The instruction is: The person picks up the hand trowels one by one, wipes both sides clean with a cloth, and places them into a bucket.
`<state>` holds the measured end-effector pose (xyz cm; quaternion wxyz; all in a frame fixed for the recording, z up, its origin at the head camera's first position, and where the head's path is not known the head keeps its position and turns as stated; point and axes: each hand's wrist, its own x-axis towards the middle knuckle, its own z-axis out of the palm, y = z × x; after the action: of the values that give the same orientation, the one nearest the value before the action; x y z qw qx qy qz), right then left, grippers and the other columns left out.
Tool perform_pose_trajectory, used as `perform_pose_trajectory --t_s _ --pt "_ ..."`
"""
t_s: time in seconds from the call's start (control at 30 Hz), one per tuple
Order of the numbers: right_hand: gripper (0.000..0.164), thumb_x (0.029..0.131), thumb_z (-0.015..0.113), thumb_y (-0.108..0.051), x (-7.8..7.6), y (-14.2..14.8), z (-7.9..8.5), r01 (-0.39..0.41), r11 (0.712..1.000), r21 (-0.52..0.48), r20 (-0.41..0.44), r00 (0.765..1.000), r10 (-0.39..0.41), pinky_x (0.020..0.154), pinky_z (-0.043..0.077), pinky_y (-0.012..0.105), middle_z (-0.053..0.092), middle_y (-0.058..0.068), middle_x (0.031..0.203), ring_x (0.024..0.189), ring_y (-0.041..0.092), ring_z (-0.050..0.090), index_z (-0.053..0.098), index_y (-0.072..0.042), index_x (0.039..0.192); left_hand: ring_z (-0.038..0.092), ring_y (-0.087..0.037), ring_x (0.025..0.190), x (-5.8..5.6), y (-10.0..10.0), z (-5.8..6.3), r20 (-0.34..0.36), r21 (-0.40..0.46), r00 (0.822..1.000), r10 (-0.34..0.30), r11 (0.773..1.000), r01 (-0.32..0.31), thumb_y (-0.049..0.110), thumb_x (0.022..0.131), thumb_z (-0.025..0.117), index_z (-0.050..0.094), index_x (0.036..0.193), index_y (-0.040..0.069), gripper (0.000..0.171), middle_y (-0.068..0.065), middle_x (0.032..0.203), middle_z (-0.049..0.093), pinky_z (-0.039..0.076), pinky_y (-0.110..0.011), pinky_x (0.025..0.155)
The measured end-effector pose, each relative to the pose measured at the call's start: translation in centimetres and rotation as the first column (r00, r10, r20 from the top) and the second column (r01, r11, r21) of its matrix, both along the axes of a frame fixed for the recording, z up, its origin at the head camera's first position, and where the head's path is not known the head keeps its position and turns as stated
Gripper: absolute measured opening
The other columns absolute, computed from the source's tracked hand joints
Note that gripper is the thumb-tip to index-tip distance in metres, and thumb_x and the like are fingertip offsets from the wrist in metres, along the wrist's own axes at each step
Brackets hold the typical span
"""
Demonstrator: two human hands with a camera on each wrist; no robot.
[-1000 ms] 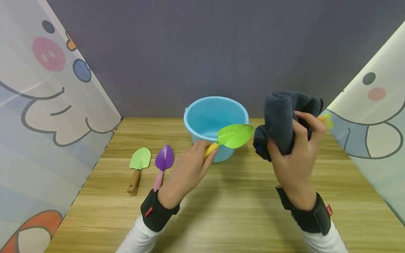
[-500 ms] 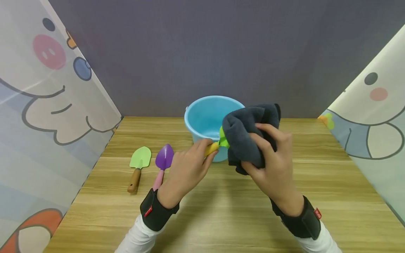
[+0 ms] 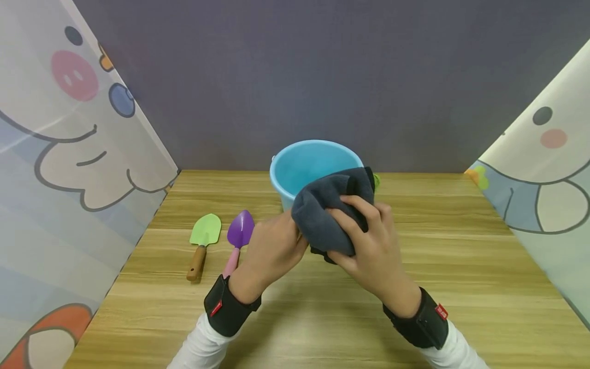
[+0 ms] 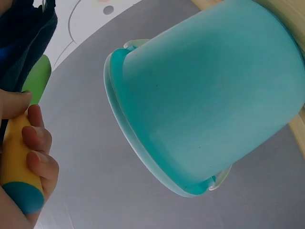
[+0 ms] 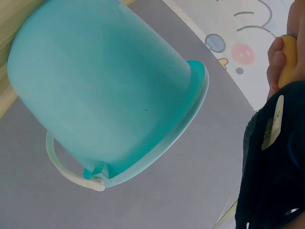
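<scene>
my left fingers (image 4: 39, 138) grip the yellow-handled trowel (image 4: 20, 155) and my right fingers (image 3: 363, 207) hold the cloth (image 3: 318, 207) over its blade (image 4: 39, 78), just before the bucket (image 4: 205, 100), so i'd press evenly without letting it twist.

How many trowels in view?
3. The brown-handled trowel and purple trowel lie on the table, left of the bucket; the left hand holds the yellow-handled trowel, partly covered by the cloth. Others could be hidden in the bucket.

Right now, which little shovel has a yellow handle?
The shovel gripped in the left hand. The others lie on the table: the green one has a brown handle, the purple one pink.
</scene>
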<state>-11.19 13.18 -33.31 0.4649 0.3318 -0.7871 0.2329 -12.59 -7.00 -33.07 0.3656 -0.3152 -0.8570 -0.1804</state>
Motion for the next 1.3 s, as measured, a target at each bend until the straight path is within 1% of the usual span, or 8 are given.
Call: perform_pose_trajectory --t_s 0.23,0.5,0.6,0.7,0.77,0.97,1.13,1.3 --pt "0.047 0.101 0.056 -0.051 -0.1 0.0 -0.2 0.005 1.000 -0.009 0.004 1.000 -0.005 0.079 0.041 0.051 0.052 0.022 0.132 0.098 0.041 0.045 0.066 -0.012 0.124 0.057 -0.015 0.053 0.1 0.1 0.2 -0.032 -0.007 0.999 -0.010 1.000 0.010 0.017 0.088 0.075 0.058 0.095 0.009 0.020 0.001 0.069 0.054 0.044 -0.030 0.047" --pt "0.047 0.101 0.058 -0.049 -0.3 0.2 -0.1 0.001 1.000 -0.030 0.009 1.000 -0.001 0.081 0.040 0.052 0.050 0.027 0.132 0.099 0.041 0.045 0.063 -0.009 0.125 0.057 -0.013 0.054 0.0 0.0 0.1 -0.087 -0.028 0.995 -0.046 0.999 0.044 0.013 0.086 0.077 0.057 0.109 0.006 0.032 0.000 0.078 0.062 0.044 -0.027 0.047" --pt "0.046 0.101 0.059 -0.047 -0.4 0.2 0.0 -0.005 0.999 -0.046 -0.001 1.000 0.005 0.082 0.038 0.052 0.050 0.027 0.130 0.101 0.042 0.046 0.064 -0.008 0.124 0.058 -0.012 0.055 0.0 0.0 0.1 -0.099 -0.027 0.994 -0.052 0.998 0.049 0.014 0.085 0.078 0.057 0.107 0.006 0.032 0.000 0.077 0.062 0.043 -0.027 0.047" --pt "0.046 0.100 0.060 -0.047 -0.5 0.3 0.1 -0.014 0.998 -0.067 -0.004 1.000 0.014 0.083 0.037 0.052 0.051 0.028 0.129 0.105 0.043 0.048 0.064 -0.007 0.122 0.057 -0.012 0.054 0.0 0.1 0.1 -0.103 -0.029 0.993 -0.051 0.998 0.048 0.014 0.085 0.078 0.056 0.102 0.006 0.029 0.001 0.074 0.059 0.042 -0.026 0.046" --pt "0.047 0.100 0.060 -0.048 -0.5 0.4 0.2 -0.012 0.997 -0.078 0.004 1.000 0.013 0.083 0.038 0.053 0.050 0.028 0.129 0.106 0.044 0.048 0.064 -0.007 0.122 0.059 -0.012 0.056 0.0 0.1 0.1 -0.107 -0.034 0.993 -0.051 0.998 0.048 0.016 0.086 0.078 0.057 0.102 0.006 0.028 0.001 0.074 0.059 0.043 -0.026 0.046" --pt "0.050 0.101 0.056 -0.050 -0.5 1.0 0.4 0.016 0.994 -0.113 0.058 0.998 -0.009 0.084 0.042 0.055 0.048 0.027 0.132 0.106 0.046 0.046 0.062 -0.007 0.124 0.070 -0.013 0.065 0.2 0.2 0.2 -0.095 -0.047 0.993 -0.068 0.997 0.064 0.019 0.090 0.077 0.060 0.114 0.006 0.032 0.000 0.086 0.067 0.053 -0.027 0.053" --pt "0.053 0.100 0.056 -0.054 -0.6 1.4 0.6 0.022 0.985 -0.173 0.088 0.996 -0.007 0.087 0.041 0.055 0.049 0.025 0.132 0.109 0.045 0.046 0.062 -0.006 0.123 0.069 -0.013 0.065 0.2 0.1 0.3 -0.080 -0.050 0.993 -0.086 0.995 0.082 0.020 0.091 0.076 0.062 0.111 0.005 0.029 -0.001 0.088 0.067 0.055 -0.026 0.056" --pt "0.053 0.100 0.056 -0.052 -0.6 1.7 0.8 0.035 0.982 -0.185 0.105 0.994 -0.015 0.088 0.041 0.055 0.048 0.026 0.132 0.112 0.047 0.045 0.061 -0.005 0.124 0.067 -0.011 0.063 0.2 0.1 0.4 -0.079 -0.051 0.992 -0.100 0.994 0.097 0.021 0.092 0.076 0.062 0.111 0.004 0.029 -0.001 0.087 0.067 0.054 -0.025 0.055"
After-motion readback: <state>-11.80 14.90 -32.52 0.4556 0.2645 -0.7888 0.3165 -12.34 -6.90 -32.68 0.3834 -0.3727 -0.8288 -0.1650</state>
